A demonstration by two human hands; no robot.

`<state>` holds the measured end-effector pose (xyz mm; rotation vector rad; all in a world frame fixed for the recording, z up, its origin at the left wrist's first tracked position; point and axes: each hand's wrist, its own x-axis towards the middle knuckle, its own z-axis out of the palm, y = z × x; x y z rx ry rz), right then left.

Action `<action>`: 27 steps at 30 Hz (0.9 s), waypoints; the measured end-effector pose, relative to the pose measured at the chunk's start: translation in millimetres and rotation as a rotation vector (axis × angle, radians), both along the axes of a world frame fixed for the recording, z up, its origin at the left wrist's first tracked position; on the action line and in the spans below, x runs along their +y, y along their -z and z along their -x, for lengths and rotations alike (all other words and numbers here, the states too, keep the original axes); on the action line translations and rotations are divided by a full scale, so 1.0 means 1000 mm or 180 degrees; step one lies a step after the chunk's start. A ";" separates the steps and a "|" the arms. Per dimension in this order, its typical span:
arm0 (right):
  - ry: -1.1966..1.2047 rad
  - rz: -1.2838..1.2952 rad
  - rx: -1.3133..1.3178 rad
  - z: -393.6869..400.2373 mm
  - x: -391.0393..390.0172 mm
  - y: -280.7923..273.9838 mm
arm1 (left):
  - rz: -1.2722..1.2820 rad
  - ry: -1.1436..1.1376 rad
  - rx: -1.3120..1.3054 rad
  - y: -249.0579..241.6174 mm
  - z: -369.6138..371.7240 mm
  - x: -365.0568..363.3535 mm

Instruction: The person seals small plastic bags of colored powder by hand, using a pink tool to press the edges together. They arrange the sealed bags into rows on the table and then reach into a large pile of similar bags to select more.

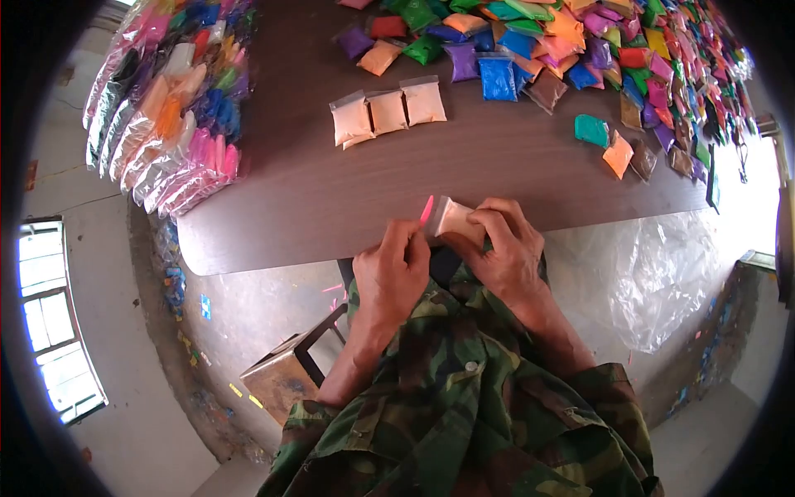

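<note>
My left hand [387, 261] is closed at the table's front edge, a slim pink pointed plastic piece [427, 209] sticking up from between its thumb and fingers. Beside it, my right hand [508, 247] pinches a small clear bag of peach-coloured material [455, 219] at its right side. The bag's transparent end points toward my left hand, close to the pink piece. Farther up the table, peach bags [387, 112] of the same kind lie side by side in a short row. My fingers cover the bag's lower part.
A big pile of small colourful bags [530, 41] spreads across the table's [290, 190] back right. Long clear packs of coloured pieces [170, 124] are stacked at the left. Teal [591, 130], orange [618, 156] and brown [643, 160] bags lie right. Clear plastic sheeting [658, 286] hangs by the right front edge.
</note>
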<state>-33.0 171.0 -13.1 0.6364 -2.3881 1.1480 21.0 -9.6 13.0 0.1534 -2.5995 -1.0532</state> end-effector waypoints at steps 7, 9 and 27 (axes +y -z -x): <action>0.0068 -0.0047 0.0026 -0.001 0.000 0.002 | 0.0134 -0.0084 -0.0108 0.017 -0.012 -0.003; 0.0076 -0.0048 0.0032 -0.002 0.000 0.002 | 0.0040 -0.0225 -0.0161 0.016 -0.012 -0.009; -0.0366 -0.0526 -0.0191 -0.006 0.014 -0.014 | -0.0029 -0.1004 0.0184 0.019 0.007 -0.092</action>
